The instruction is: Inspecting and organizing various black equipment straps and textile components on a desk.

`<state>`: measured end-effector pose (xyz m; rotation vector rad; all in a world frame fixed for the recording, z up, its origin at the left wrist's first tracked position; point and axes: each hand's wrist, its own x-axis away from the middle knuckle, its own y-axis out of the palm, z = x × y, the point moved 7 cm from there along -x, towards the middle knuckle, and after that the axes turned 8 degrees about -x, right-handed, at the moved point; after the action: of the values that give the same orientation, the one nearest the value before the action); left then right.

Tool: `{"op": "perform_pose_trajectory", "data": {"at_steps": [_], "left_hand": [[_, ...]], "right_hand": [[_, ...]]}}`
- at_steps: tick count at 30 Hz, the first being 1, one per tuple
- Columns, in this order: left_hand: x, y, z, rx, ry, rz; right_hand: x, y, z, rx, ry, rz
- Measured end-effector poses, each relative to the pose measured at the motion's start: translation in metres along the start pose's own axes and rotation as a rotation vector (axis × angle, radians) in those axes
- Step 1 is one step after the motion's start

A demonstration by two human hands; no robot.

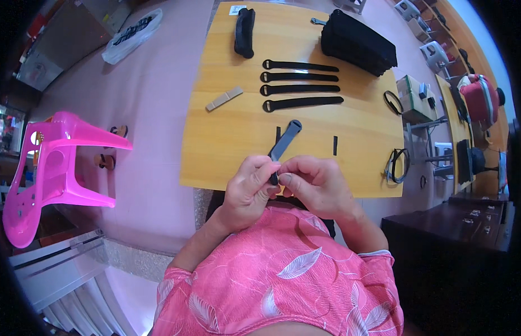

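Near the front edge of the wooden table, my left hand pinches the lower part of a dark hook-and-loop strap. The strap's slotted round end points away from me and its grey side faces up. My right hand has thumb and forefinger closed at the strap's near end, which is mostly hidden by the fingers. Two short black strips lie beyond my hands, one beside the held strap and one to the right. Farther back, several black straps lie flat in parallel rows, slotted ends to the left.
A beige flat piece lies at left. At the back are a black bundle and a large black stack. Looped black bands sit by the right edge. A pink stool stands left; another person is far right.
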<state>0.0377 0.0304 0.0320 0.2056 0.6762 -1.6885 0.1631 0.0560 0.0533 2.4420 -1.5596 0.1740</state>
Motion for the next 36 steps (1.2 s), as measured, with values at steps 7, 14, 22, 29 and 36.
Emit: {"op": "perform_pose_trajectory", "data": {"at_steps": [7, 14, 22, 29, 36], "left_hand": [[0.002, 0.013, 0.004, 0.05, 0.015, -0.049], [0.007, 0.021, 0.011, 0.054, 0.026, -0.112], [0.014, 0.025, 0.017, 0.07, 0.059, -0.124], [0.019, 0.028, 0.018, 0.114, 0.041, -0.125], [0.023, 0.03, 0.016, 0.142, 0.051, -0.124]], "right_hand": [[0.016, -0.01, -0.003, 0.225, -0.047, 0.047], [0.029, -0.015, 0.005, 0.286, -0.025, 0.042], [0.044, -0.017, 0.014, 0.162, 0.039, 0.036], [0.053, -0.01, 0.004, 0.297, -0.125, 0.011], [0.054, -0.007, 0.007, 0.427, -0.177, 0.124]]}}
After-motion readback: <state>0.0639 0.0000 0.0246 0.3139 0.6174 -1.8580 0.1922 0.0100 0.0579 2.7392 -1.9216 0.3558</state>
